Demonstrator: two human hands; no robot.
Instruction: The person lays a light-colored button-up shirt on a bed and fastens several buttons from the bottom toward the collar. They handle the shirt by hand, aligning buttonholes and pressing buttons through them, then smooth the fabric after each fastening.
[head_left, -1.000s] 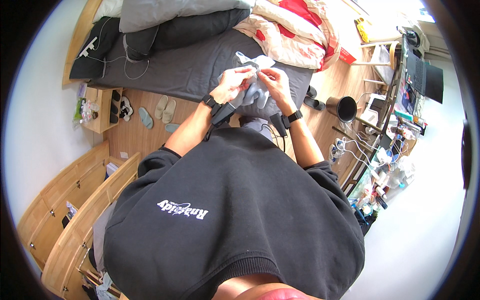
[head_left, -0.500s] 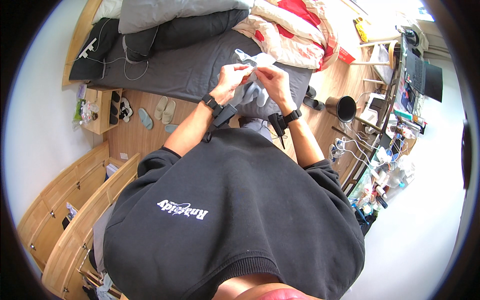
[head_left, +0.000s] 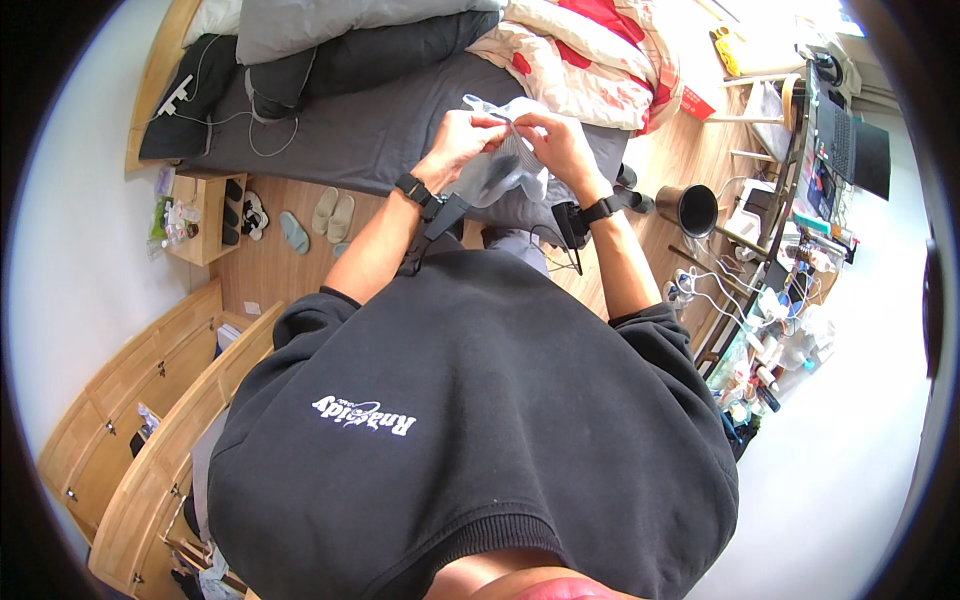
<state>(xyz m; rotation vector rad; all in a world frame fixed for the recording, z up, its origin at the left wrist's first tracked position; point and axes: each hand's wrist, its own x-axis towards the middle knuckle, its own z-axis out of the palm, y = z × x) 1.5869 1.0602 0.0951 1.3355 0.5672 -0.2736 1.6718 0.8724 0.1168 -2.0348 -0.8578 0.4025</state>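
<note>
A light grey and whitish piece of thin cloth (head_left: 500, 175) hangs between my hands above the near edge of the bed; its kind is not clear. My left hand (head_left: 463, 142) pinches the upper edge of this cloth from the left. Opposite it, with thumb and fingers closed on the same edge, is my right hand (head_left: 562, 148). The hands nearly meet at the fingertips. Loose folds drop below them toward me, and a pale corner sticks up beyond my fingers.
Before me stands the bed with a dark grey sheet (head_left: 350, 145) and a red and cream quilt (head_left: 590, 75). A black bin (head_left: 687, 212) and a cluttered desk (head_left: 770, 290) are on the right. Slippers (head_left: 333, 215) and a small wooden cabinet (head_left: 205, 215) lie left.
The cloth has opened out into a broader hanging shape between my hands. My right hand and forearm have shifted slightly to the right. Both hands keep their pinch.
</note>
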